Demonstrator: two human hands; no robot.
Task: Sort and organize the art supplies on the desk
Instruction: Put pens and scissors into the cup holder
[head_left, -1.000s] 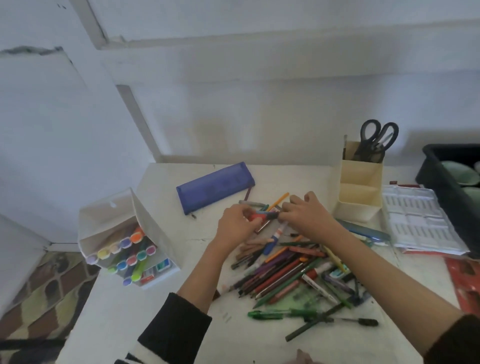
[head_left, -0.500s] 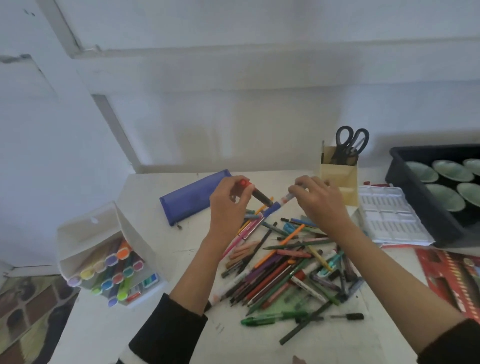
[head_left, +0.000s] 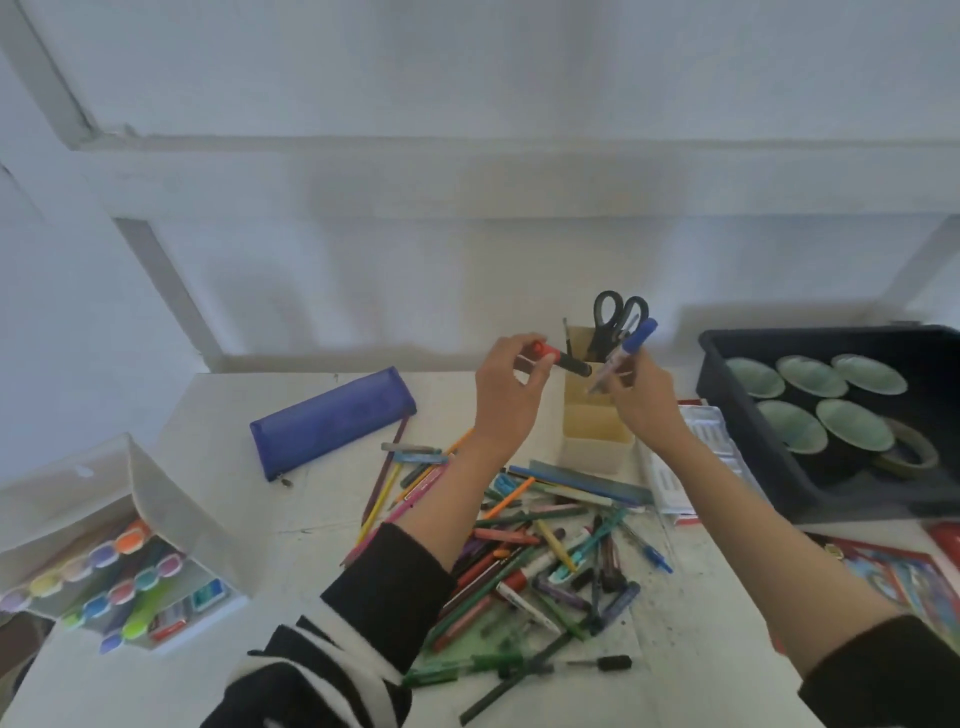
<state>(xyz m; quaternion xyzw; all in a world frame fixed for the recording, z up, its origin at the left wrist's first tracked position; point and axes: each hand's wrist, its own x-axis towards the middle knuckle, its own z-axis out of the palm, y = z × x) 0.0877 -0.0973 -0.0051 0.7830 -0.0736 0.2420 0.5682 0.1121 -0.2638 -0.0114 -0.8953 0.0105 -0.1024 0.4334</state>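
marker box (head_left: 130, 545): far left on your desk (head_left: 218, 415), tipped on its side with the colourful caps facing you, well apart from both hands.
pencil case (head_left: 332, 421): blue, lying flat, off to the left of your left hand.
pen pile (head_left: 519, 545): loose pens and pencils heaped on the desk under and between your forearms.
left hand (head_left: 506, 395): up off the desk, thumb and fingers curled, pinching the red-capped marker.
red-capped marker (head_left: 569, 362): black body pokes out rightward from your fingertips, roughly level, its far end over the organizer.
organizer (head_left: 597, 431): cream, sits between your two hands just behind the pile, scissors (head_left: 618, 317) standing in the back slot.
right hand (head_left: 641, 400): raised just right of the organizer, fingers wrapped round the blue marker.
blue marker (head_left: 636, 340): tilted, cap end up beside the scissor handles, lower end pointing down at the organizer.
black tray (head_left: 779, 467): far right, green bowls (head_left: 810, 375) inside.
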